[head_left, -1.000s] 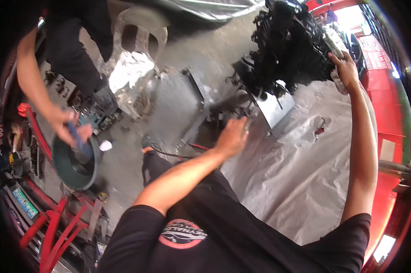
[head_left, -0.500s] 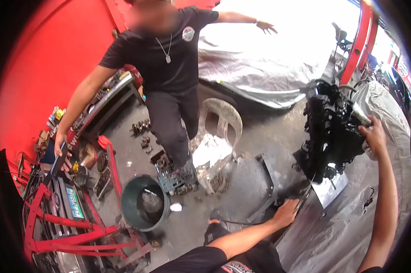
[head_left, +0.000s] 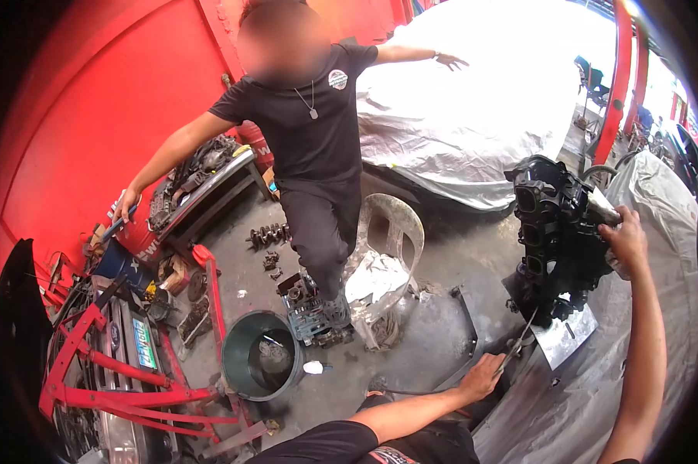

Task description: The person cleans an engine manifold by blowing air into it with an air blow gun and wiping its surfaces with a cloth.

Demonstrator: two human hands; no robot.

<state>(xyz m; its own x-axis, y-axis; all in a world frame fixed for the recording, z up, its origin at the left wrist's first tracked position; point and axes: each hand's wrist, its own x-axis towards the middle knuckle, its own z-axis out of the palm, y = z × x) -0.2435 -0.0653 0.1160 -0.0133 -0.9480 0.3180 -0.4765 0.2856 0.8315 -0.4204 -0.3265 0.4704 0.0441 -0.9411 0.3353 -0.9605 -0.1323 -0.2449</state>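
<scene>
My left hand (head_left: 482, 377) is closed around an air blow gun (head_left: 519, 346), its thin nozzle angled up towards the lower end of a black engine intake manifold (head_left: 538, 232). A dark hose (head_left: 411, 392) trails from that hand to the left. With its fingers wrapped on the manifold's right side, near a silvery part (head_left: 602, 205), my right hand (head_left: 627, 241) holds it upright. Beneath the manifold lies a flat metal plate (head_left: 565, 336) on a grey cover (head_left: 596, 394). Whether the nozzle tip touches the manifold I cannot tell.
Ahead stands a person (head_left: 310, 147) with arms spread, beside a plastic chair (head_left: 399, 220) holding white cloth. A dark green tub (head_left: 229, 359), an engine block (head_left: 318, 313) and red hoist legs (head_left: 132, 398) are on the left floor. A covered vehicle (head_left: 457, 131) stands behind.
The view has shifted, so the scene sits farther right and lower. The manifold has turned slightly, showing its ports more. The other person's lowered arm has risen outward. Both my holds continue.
</scene>
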